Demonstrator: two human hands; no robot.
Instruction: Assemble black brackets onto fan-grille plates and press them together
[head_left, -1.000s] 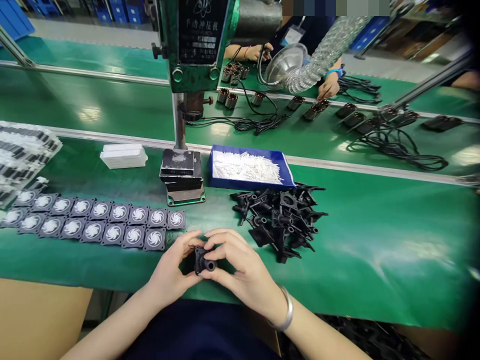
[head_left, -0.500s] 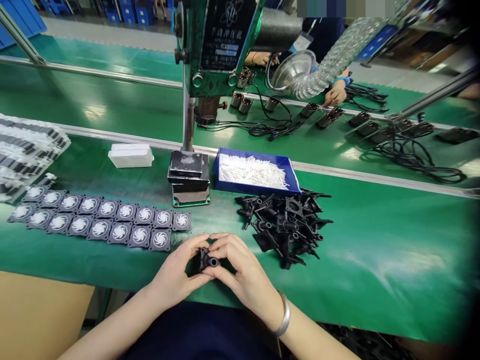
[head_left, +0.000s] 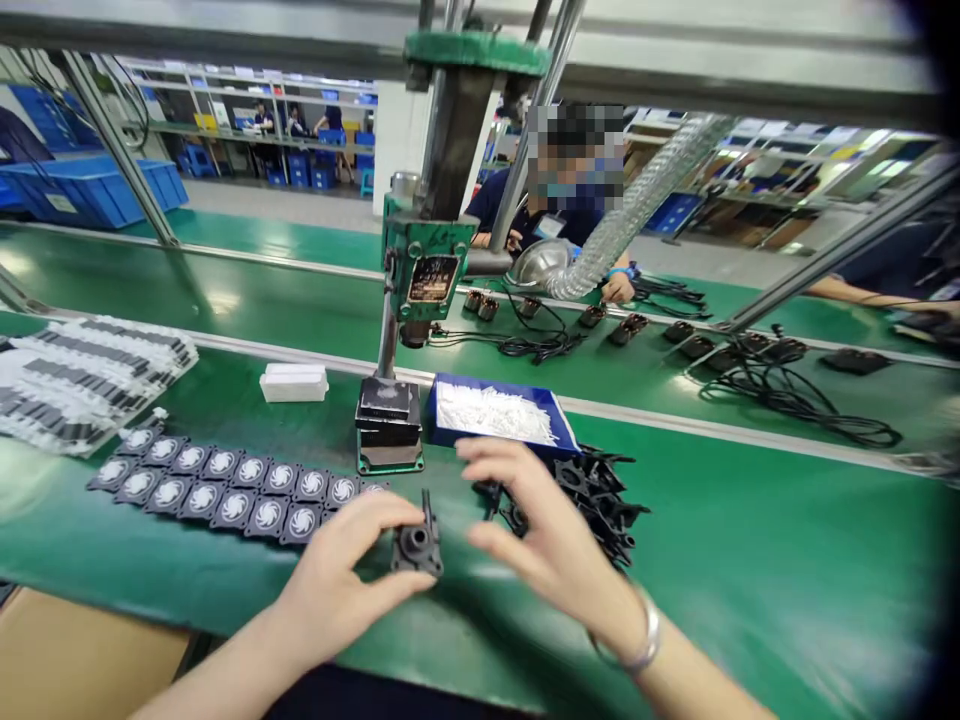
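Note:
My left hand (head_left: 337, 575) grips a black plastic pump cover (head_left: 417, 548) between thumb and fingers; the part has a square flange, a round central port and a thin spout pointing up. To its right, my right hand (head_left: 540, 530) is open, thumb and fingers apart and nothing between them. It hovers in front of a heap of similar black plastic parts (head_left: 592, 500), hiding some of them. Beyond the hands stands a blue tray (head_left: 566, 420) of thin white pins (head_left: 495, 412). Two rows of black square parts with white impellers (head_left: 236, 507) lie left of my left hand.
A green hand press (head_left: 431, 275) rises behind its black base block (head_left: 388, 425). A white box (head_left: 294, 383) and stacked white-and-black parts (head_left: 90, 375) lie leftward. Across the metal rail, a co-worker's hand (head_left: 618, 288) is near motor cores and black cables (head_left: 810, 400).
My right hand has let go of the black pump cover and moved right, opening. The left hand keeps the part, now turned with its spout up. The head view has tilted upward.

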